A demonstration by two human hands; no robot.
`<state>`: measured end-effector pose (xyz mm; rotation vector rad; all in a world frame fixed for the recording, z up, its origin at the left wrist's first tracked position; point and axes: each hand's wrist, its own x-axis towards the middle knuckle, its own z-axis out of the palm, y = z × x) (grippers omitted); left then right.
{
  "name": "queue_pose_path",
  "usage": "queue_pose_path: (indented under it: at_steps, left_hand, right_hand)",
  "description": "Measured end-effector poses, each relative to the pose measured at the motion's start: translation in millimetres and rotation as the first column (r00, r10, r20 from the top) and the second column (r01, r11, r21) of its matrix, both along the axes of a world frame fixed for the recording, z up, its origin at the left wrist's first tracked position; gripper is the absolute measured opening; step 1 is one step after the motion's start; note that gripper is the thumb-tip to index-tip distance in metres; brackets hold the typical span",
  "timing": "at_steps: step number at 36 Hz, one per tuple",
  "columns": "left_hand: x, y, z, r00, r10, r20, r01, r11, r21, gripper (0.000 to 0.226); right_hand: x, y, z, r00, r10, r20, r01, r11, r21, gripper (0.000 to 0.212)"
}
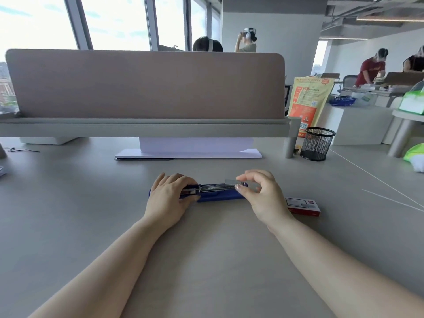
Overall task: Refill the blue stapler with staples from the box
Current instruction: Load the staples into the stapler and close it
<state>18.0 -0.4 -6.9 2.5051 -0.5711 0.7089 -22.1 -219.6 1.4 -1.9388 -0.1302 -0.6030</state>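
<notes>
The left hand (168,197) presses the stapler (220,195) still on the worktop (91,203) so the right hand (259,196) can pinch staples (230,181) in.

open-plan office, grey desk (68,203) with a padded divider screen (144,84) along its far edge, mesh pen cup (317,143) right of the divider, big windows (114,21) and more desks (367,90) behind it

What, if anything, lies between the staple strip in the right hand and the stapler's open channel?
Nothing visible. The right hand pinches the staple strip just above the open metal channel of the blue stapler; the left hand sits at the other end.
</notes>
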Motion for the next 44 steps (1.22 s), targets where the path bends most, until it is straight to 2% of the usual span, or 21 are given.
queue_pose_path:
  at_steps: [15, 44]
  left_hand:
    - [0.5, 1.6, -1.0, 1.0, -0.017, -0.009, 0.017, 1.0, -0.006, 0.023]
    - [-0.7, 2.0, -0.2, 1.0, -0.023, -0.017, 0.023, 1.0, -0.009, 0.024]
  right_hand:
    - [0.2, 0.0, -1.6, 0.999, 0.019, -0.04, -0.025, 0.988, -0.154, 0.015]
    - [7.5, -4.5, -7.9, 0.996, -0.087, -0.031, 0.081, 0.981, -0.174, 0.016]
